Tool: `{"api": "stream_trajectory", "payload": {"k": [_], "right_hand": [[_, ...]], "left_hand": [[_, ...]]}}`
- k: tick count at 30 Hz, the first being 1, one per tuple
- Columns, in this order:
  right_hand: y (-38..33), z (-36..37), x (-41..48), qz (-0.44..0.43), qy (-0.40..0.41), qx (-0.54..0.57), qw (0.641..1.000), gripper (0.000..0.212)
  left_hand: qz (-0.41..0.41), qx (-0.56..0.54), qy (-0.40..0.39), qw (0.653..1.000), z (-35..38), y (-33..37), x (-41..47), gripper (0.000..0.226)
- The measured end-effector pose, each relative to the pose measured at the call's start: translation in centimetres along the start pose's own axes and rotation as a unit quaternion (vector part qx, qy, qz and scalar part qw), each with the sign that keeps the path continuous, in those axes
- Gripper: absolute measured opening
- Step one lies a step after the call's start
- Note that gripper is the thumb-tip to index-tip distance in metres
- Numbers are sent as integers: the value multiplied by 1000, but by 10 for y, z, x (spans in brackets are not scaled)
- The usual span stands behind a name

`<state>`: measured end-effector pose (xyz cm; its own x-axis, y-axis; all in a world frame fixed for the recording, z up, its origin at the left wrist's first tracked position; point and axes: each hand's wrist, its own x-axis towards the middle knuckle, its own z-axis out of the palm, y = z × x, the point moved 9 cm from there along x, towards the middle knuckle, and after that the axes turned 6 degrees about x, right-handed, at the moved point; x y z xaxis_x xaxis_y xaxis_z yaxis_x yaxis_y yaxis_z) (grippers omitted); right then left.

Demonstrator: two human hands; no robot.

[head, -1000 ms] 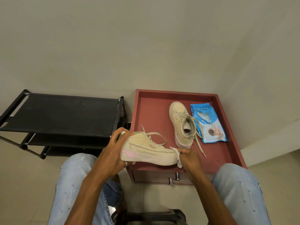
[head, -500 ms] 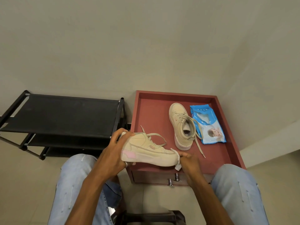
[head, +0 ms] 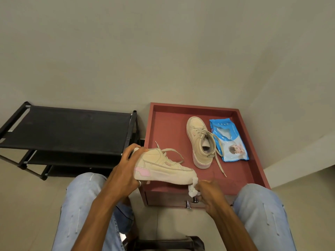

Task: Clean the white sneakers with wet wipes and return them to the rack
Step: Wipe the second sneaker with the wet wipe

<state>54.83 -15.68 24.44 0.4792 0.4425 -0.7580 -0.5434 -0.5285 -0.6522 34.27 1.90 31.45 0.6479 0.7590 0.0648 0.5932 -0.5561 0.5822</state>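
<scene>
My left hand grips the heel of an off-white sneaker with a pink patch, held on its side above the front of the red table. My right hand pinches a crumpled white wet wipe against the sneaker's toe, at the sole edge. The second sneaker stands upright on the table, laces loose. A blue wet wipes pack lies just right of it. The black shoe rack stands to the left.
The red table has a raised rim and a drawer with metal knobs at its front. My knees in light jeans flank the table. A wall rises behind the rack and table; a dark stool edge shows below.
My right hand with the wipe has slid down from the toe's top to its lower edge. The sneaker and my left hand have barely shifted.
</scene>
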Motion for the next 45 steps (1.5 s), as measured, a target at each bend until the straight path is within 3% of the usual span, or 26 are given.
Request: {"api": "stream_trajectory", "payload": {"k": [5,8,10,13,18,21,30,35,38,42,45], "right_hand": [[-21,-6,-8,-46,7,-76,996,23],[-48,-7,-17,-135,30,-103,985,28],[-62,-6,-21,-230,91,-179,952,34],[-59,18,-35,-325,143,-335,873,37],[-47,60,-58,-424,126,-333,832,35],[-47,81,-66,-443,84,-304,839,35],[-61,148,-116,-545,-34,-216,810,32],[-68,172,-129,-615,38,-353,704,26],[-62,183,-126,-592,15,-408,695,20],[-86,181,-119,-599,34,-440,668,21],[-98,180,-121,-587,74,-461,662,19]], "left_hand": [[-18,9,9,1000,0,-4,1,99],[-30,-10,3,999,1,-7,-1,112],[-43,-55,2,998,1,-10,-2,125],[-78,-116,-4,990,-1,-17,-4,131],[-128,-194,-28,972,1,-25,-8,113],[-144,-224,-36,963,4,-29,-9,112],[-121,-249,-30,961,10,-29,-8,97],[-128,-282,-25,951,11,-17,-8,84],[-141,-277,-10,950,9,-19,-10,74],[-189,-253,2,949,9,-23,-11,100],[-198,-236,19,951,7,-21,-11,102]]}}
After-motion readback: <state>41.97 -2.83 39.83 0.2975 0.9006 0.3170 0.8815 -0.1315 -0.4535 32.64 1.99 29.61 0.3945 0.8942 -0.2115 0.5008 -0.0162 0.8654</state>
